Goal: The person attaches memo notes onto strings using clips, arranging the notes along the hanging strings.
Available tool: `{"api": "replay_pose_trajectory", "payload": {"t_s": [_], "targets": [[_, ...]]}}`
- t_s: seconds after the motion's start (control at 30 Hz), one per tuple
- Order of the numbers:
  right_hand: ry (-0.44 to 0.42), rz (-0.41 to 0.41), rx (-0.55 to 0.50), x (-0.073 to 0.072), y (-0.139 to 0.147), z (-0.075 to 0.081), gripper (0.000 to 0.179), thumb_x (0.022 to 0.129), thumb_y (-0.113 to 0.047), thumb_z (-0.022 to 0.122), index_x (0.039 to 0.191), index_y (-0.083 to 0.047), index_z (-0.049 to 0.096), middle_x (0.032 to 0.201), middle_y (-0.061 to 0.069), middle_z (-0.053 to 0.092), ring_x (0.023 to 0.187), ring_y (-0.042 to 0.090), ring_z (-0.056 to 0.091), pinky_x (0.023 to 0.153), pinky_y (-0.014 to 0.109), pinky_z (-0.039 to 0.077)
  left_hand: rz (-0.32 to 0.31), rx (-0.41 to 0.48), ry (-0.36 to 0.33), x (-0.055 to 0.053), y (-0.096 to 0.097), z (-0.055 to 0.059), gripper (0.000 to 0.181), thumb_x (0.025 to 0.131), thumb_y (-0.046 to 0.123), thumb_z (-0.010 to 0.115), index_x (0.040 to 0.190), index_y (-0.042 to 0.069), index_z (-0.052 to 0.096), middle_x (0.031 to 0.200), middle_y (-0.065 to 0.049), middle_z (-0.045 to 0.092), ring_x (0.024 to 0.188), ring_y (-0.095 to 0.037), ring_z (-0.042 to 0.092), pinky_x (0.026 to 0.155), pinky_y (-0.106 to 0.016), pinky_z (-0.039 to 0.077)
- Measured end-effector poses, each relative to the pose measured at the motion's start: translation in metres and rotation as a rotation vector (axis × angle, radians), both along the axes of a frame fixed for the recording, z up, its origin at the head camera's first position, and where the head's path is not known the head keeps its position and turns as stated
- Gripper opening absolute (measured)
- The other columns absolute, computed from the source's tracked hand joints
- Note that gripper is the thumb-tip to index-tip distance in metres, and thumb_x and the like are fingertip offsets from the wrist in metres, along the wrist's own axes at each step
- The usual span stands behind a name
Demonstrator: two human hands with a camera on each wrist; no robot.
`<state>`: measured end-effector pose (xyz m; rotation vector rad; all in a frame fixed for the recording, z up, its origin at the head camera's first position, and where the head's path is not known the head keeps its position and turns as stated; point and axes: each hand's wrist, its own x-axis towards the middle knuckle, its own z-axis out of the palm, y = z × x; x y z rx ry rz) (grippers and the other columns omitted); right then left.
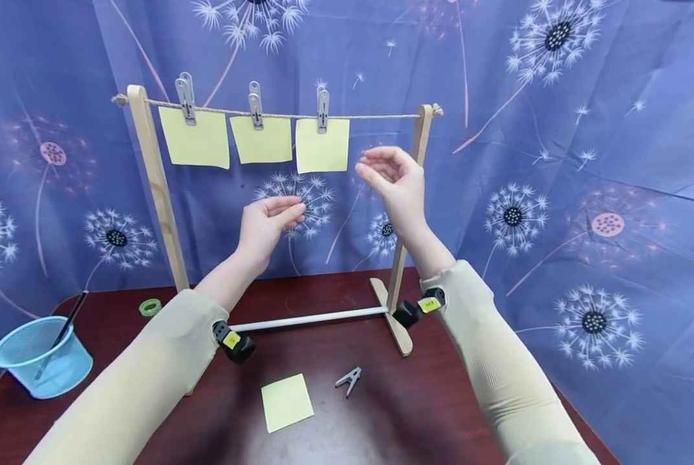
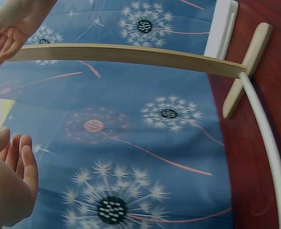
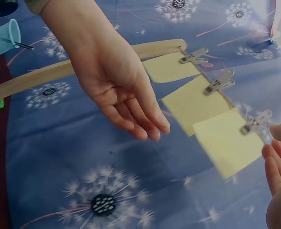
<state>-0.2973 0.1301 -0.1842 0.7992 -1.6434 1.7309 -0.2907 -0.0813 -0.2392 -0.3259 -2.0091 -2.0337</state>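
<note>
Three yellow sticky notes hang from a cord (image 1: 381, 117), each under a grey clothespin: a left note (image 1: 198, 139), a middle note (image 1: 263, 142) and a right note (image 1: 322, 147). The right clothespin (image 1: 323, 108) stands upright on the cord. Just right of that last note, my right hand (image 1: 398, 184) is raised, fingers loosely bent and holding nothing. My left hand (image 1: 263, 227) hovers lower, below the middle note, with relaxed fingers and nothing in them. In the right wrist view the left hand (image 3: 114, 76) appears apart from the notes.
A wooden frame (image 1: 157, 187) carries the cord, with a white bar (image 1: 312, 319) low between its posts. On the dark red table lie a pad of yellow notes (image 1: 287, 402) and a loose grey clothespin (image 1: 348, 381). Leftward are green tape (image 1: 150, 307) and a blue mesh basket (image 1: 62, 371).
</note>
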Motion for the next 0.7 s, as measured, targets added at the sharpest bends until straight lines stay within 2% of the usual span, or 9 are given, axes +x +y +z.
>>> {"api": "replay_pose_trajectory", "payload": {"t_s": [0.13,0.37,0.47,0.57,0.7], "targets": [[-0.062,0.035,0.024,0.003,0.009,-0.033,0.018,0.081,0.008,0.070,0.097,0.001,0.066,0.084,-0.010,0.071,0.077,0.003,0.067,0.076,0.019,0.055,-0.014,-0.005,-0.048,0.004,-0.007,-0.027,0.036,0.091,0.012,0.069,0.122,-0.005,0.064,0.084,0.011,0.071,0.075,0.000,0.068,0.074,-0.017,0.054],[-0.233,0.089,0.003,0.004,0.021,-0.106,0.023,0.081,0.013,0.067,0.095,-0.005,0.066,0.084,-0.010,0.072,0.077,0.002,0.067,0.074,0.018,0.055,-0.016,-0.030,-0.164,0.011,-0.019,-0.083,0.038,0.092,0.011,0.068,0.124,-0.007,0.062,0.091,0.005,0.073,0.077,0.000,0.067,0.074,-0.016,0.053],[-0.305,0.088,0.016,0.007,0.023,-0.136,0.018,0.082,0.012,0.067,0.099,0.005,0.064,0.083,-0.011,0.071,0.076,0.002,0.066,0.072,0.018,0.055,-0.008,-0.054,-0.196,0.016,-0.024,-0.106,0.038,0.092,0.011,0.067,0.124,-0.008,0.062,0.093,0.000,0.074,0.077,0.001,0.067,0.075,-0.017,0.054],[-0.358,0.083,0.043,0.011,0.026,-0.163,0.025,0.082,0.011,0.067,0.104,0.018,0.058,0.083,-0.012,0.070,0.076,0.001,0.065,0.072,0.017,0.054,-0.014,-0.087,-0.240,0.023,-0.029,-0.127,0.038,0.092,0.011,0.066,0.125,-0.007,0.062,0.101,-0.006,0.074,0.079,0.001,0.067,0.076,-0.018,0.054],[-0.430,0.076,0.120,0.015,0.029,-0.194,0.030,0.082,0.009,0.069,0.107,0.021,0.056,0.084,-0.008,0.071,0.078,0.000,0.066,0.074,0.017,0.053,-0.058,-0.132,-0.307,0.034,-0.033,-0.151,0.038,0.091,0.007,0.065,0.126,-0.007,0.061,0.109,-0.013,0.073,0.088,-0.003,0.068,0.084,-0.026,0.055]]}}
